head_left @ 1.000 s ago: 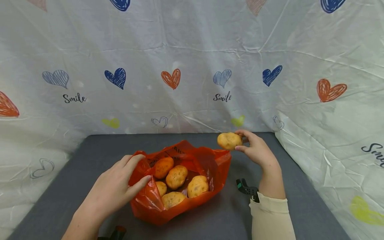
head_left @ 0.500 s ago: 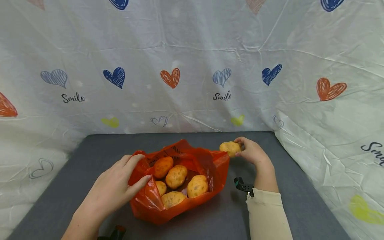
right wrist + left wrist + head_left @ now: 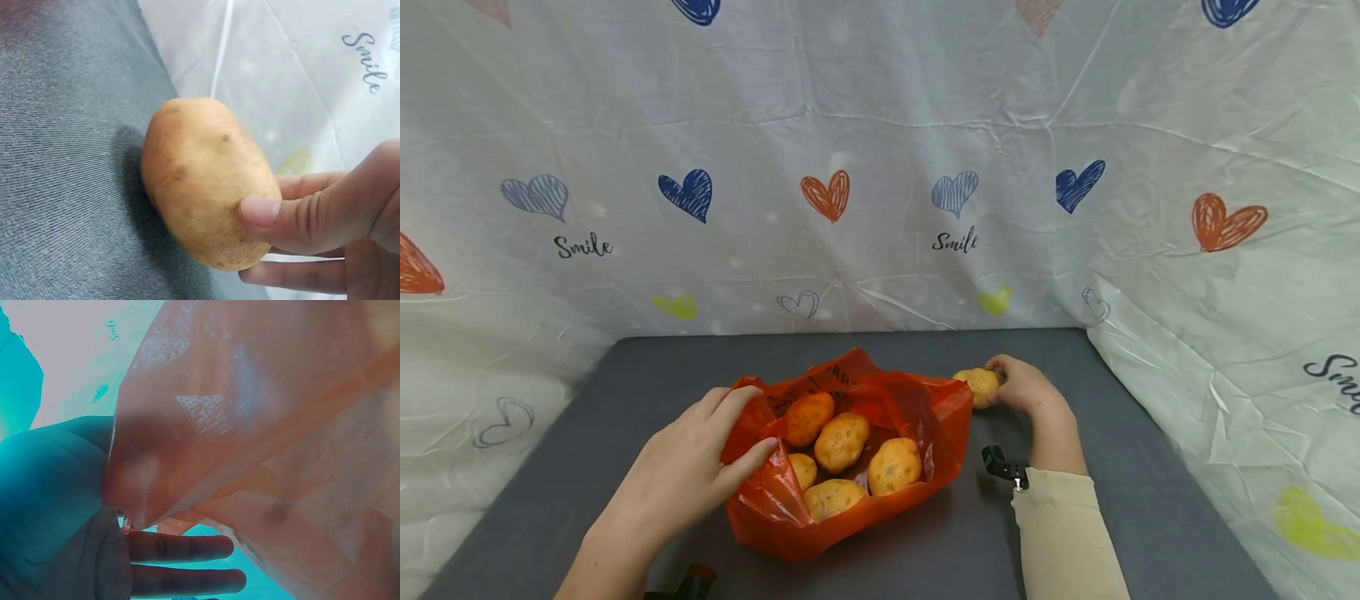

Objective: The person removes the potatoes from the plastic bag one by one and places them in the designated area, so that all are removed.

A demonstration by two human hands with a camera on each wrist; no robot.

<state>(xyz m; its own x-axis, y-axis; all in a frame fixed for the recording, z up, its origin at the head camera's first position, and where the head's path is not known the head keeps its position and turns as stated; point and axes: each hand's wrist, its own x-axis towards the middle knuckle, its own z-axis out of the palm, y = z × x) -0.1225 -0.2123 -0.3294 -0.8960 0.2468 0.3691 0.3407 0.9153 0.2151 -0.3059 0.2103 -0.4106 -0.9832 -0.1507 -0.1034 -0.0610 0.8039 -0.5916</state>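
Note:
A red plastic bag (image 3: 850, 525) stands on the table with its mouth spread, several potatoes (image 3: 841, 442) inside. My left hand (image 3: 688, 467) holds the bag's left rim between thumb and fingers. In the left wrist view, two straight fingers (image 3: 181, 547) show below the translucent plastic (image 3: 250, 456), which hides the others. Beyond the bag's right corner, my right hand (image 3: 1028, 390) grips a yellow potato (image 3: 979, 387) by one end. Up close, the thumb (image 3: 281, 219) presses on one side of this potato (image 3: 200, 175) with fingers behind it; its shadow falls on the grey surface right beside it.
The dark grey table (image 3: 662, 367) ends at a white sheet (image 3: 880, 275) printed with hearts and "Smile", hanging at the back and sides. A black wrist mount (image 3: 1003, 467) sits by the right wrist. Another dark device (image 3: 695, 582) is below the left wrist.
My right hand has lowered the potato from above the bag's right corner to close by the table behind it. The left hand and the bag have stayed nearly still.

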